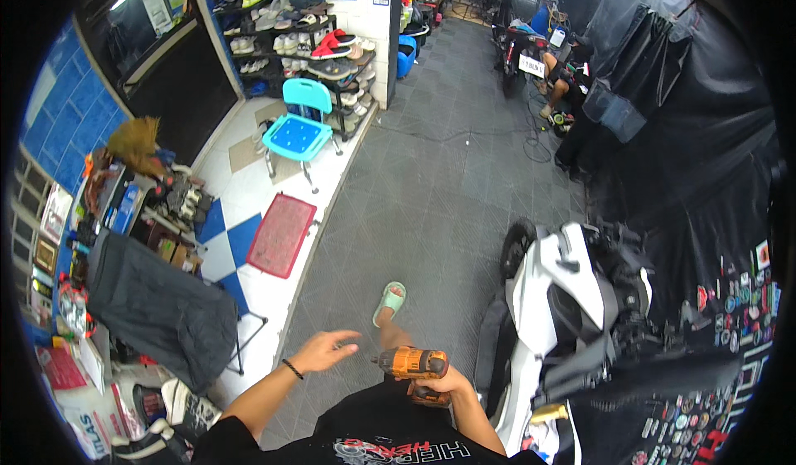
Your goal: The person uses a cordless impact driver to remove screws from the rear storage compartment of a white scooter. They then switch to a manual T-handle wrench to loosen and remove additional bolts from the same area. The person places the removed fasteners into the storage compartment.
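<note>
In my right hand [453, 382] is an orange and black cordless drill [419, 363], held by its grip in front of my body with its nose toward the left. My left hand [325, 352] is free, its fingers stretched out toward the drill's nose but apart from it. One of my feet, in a light green slide sandal [390, 302], is set forward on the dark floor tiles. Close on my right stands a white and black motorcycle [543, 299]; my right hand does not touch it.
A folding chair with dark fabric [157, 307] stands at left, near a red mat [283, 234] on the raised checkered step. Beyond are a turquoise chair [300, 133] and a shoe rack [332, 71]. Far right, a person [564, 88] crouches beside another motorcycle [518, 50]; a cable [537, 146] lies nearby.
</note>
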